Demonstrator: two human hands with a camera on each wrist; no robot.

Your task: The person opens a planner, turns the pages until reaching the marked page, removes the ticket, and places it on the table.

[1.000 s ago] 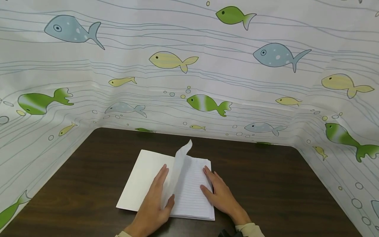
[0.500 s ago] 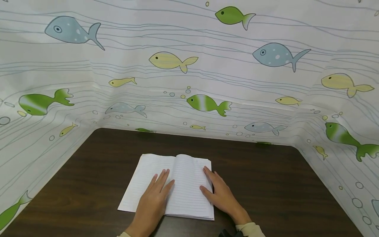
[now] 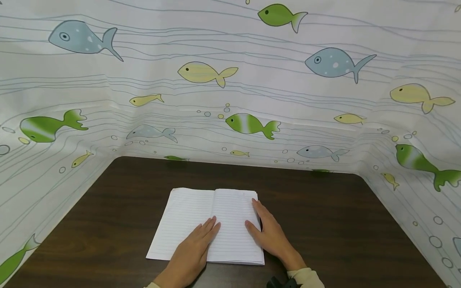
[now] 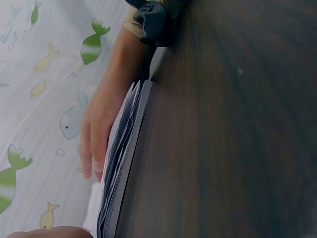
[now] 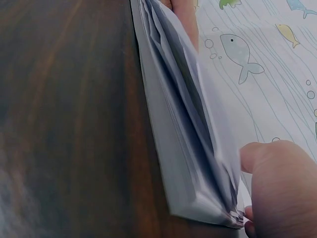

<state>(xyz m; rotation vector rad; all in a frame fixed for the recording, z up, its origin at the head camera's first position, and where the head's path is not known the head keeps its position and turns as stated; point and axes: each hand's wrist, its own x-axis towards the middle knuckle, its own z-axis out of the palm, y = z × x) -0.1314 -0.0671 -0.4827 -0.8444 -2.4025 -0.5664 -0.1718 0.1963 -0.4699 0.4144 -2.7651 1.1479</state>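
So the notebook [image 3: 234, 244] is spread open mid-worktop [image 3: 324, 224], fold [image 3: 213, 204] running near to far. The fold's near part is covered by the left hand [image 3: 190, 252], laid flat, nothing gripped; the notebook's right edge is touched by the right hand [image 3: 271, 234], fingers loose, farther from the fold.

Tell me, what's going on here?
A person has a lined notebook lying open on a dark wooden table. Their left hand lies across the middle fold, on the half nearer them, while their right hand rests at the right edge. Both facing pages are ruled and lie nearly flat.
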